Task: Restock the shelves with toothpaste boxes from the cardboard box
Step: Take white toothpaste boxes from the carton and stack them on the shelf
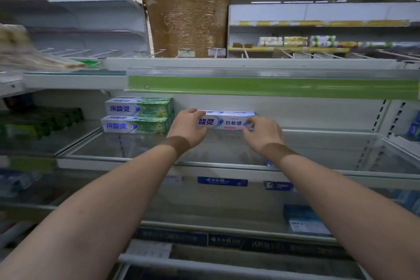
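A white and blue toothpaste box (229,121) lies lengthwise at the back of the middle shelf (318,143). My left hand (187,128) grips its left end, fingers curled over the top. My right hand (261,133) pinches its right end. To the left, two green and white toothpaste boxes (138,117) are stacked one on the other against the back wall. The cardboard box is not in view.
A green price rail (272,86) fronts the shelf above. A clear plastic lip (227,166) runs along the middle shelf's front edge. Dark green boxes (41,123) fill the left bay. Blue boxes (304,220) lie on the lower shelf. A brown woven column (186,11) rises behind.
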Available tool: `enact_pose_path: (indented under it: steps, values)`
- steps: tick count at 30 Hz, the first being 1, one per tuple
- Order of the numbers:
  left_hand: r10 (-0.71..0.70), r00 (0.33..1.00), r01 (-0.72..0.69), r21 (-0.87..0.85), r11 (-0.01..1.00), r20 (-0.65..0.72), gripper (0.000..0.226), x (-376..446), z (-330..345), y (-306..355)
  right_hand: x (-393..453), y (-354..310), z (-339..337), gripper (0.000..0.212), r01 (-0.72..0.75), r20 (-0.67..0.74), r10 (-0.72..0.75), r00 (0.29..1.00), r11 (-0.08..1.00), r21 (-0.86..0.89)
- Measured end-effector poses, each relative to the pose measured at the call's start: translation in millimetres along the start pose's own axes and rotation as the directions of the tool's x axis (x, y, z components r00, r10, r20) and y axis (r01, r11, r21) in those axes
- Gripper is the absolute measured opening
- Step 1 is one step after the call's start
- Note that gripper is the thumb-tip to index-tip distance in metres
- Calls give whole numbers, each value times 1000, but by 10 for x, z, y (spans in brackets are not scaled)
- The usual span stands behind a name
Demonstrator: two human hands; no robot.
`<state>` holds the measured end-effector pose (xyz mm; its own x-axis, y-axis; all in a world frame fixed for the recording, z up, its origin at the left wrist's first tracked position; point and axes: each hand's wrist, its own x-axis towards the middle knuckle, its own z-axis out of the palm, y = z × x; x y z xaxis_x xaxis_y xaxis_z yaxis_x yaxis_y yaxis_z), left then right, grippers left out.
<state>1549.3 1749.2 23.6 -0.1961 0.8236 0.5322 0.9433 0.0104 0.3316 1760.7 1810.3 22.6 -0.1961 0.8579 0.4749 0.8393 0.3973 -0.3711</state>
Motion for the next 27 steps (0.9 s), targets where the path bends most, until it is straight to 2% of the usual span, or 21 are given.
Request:
enact_pose_path:
  steps: [3,6,8,11,16,19,27]
  values:
    - [-39,999,39,13,999,-28,46,-233,-199,-33,-183,-175,-18,29,74,20,-75,997,997,31]
    - [-148,989,150,103,983,-28,50,-519,-422,-112,-381,-408,7,34,139,60,-146,987,984,107]
    - [-189,980,195,120,973,-63,51,-764,-562,-181,-523,-605,24,39,200,111,-206,972,977,68]
    - [-232,966,247,136,959,-117,51,-1187,-798,-304,-758,-919,95,40,324,117,-327,938,945,45]
    - [-299,923,345,178,922,-242,48,-1903,-1197,-628,-1268,-1611,292,37,478,61,-492,868,864,159]
    - [-367,892,422,193,886,-265,48,-2308,-1446,-883,-1591,-2054,448,37,565,65,-585,808,802,197]
    - [-549,790,605,204,770,-273,50,-3370,-1902,-1943,-2428,-3210,1023,44,648,159,-705,691,702,296]
